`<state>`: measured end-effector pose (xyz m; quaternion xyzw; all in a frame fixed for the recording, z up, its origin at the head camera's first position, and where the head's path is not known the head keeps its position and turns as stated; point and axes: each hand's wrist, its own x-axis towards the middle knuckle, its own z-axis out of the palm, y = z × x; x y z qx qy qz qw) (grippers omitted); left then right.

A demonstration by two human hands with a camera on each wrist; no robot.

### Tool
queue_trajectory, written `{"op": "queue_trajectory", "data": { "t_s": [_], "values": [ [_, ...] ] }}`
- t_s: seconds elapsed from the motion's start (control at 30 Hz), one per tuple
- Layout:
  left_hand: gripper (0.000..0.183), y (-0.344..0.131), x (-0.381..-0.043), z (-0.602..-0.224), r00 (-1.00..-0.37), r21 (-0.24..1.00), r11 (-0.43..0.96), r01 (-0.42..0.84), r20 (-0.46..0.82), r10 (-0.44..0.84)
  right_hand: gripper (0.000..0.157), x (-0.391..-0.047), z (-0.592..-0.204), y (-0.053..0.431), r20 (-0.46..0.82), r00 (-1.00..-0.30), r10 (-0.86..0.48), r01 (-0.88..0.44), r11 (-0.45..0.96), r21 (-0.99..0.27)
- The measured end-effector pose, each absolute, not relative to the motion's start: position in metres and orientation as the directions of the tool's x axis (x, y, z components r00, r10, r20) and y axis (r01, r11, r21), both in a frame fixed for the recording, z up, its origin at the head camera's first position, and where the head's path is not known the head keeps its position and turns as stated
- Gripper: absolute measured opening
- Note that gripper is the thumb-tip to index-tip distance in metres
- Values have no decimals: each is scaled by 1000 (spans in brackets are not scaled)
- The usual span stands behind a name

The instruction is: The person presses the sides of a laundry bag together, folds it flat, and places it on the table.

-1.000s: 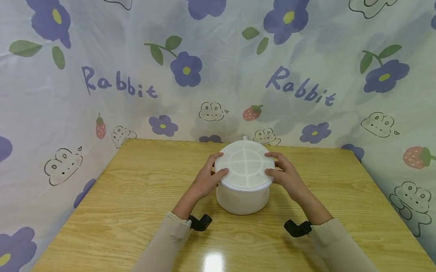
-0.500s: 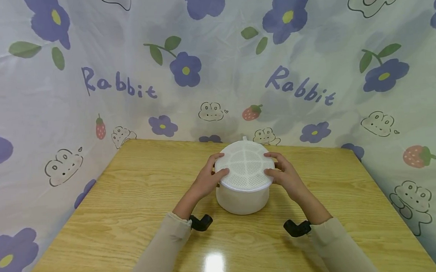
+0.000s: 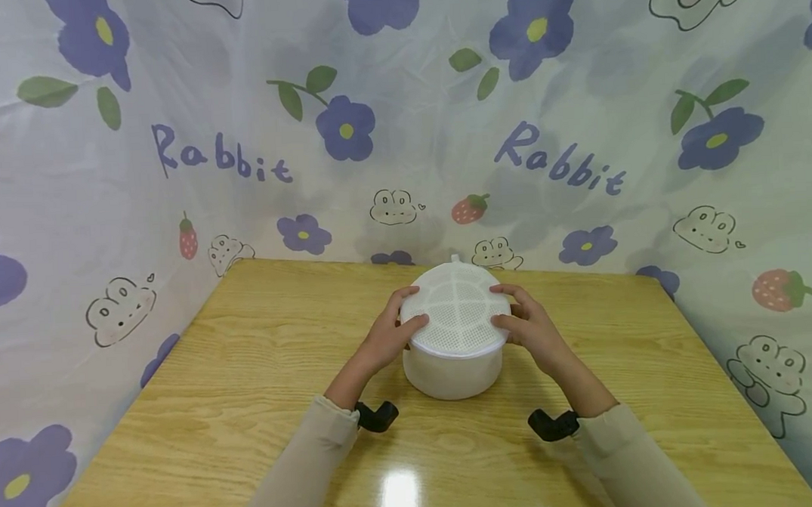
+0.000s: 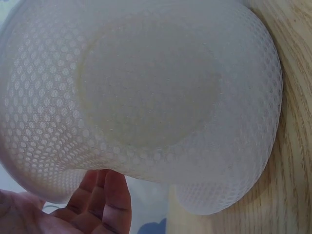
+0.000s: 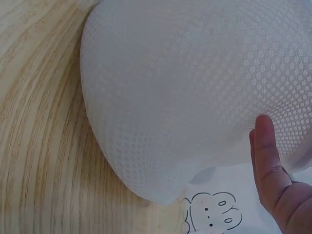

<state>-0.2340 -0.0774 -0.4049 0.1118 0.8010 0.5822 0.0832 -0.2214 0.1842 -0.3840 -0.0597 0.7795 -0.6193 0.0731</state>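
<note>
A white mesh laundry bag (image 3: pixel 455 378), round and drum-shaped, stands on the wooden table in the head view. Its flat top has a trimmed rim, with a small tab at the back. My left hand (image 3: pixel 387 332) grips the upper left side, thumb and index fingertip on the top edge. From the right, my right hand (image 3: pixel 535 331) holds the opposite side in the same manner. In the left wrist view, curled fingers (image 4: pixel 105 202) press into the mesh wall, which dents inward. Fingers (image 5: pixel 267 156) also touch the mesh in the right wrist view. Some fingers are hidden behind the bag.
The wooden table (image 3: pixel 260 350) extends around the bag on every side. A curtain (image 3: pixel 399 87) printed with flowers and rabbits hangs behind it and along both sides. Black wrist mounts (image 3: pixel 377 416) jut from the cuffs just above the tabletop.
</note>
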Motion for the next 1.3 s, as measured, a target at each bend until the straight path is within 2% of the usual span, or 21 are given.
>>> {"op": "queue_trajectory", "data": {
  "t_s": [0.4,1.3],
  "values": [
    [57,-76,-236,-408,-961,956,282,83,2,278,53,-222,-386,182,-27,-982,-187,-9,189,-982],
    [61,-70,-233,-410,-956,966,252,61,-16,294,53,-220,-391,175,-102,-980,-172,72,176,-982]
  ]
}}
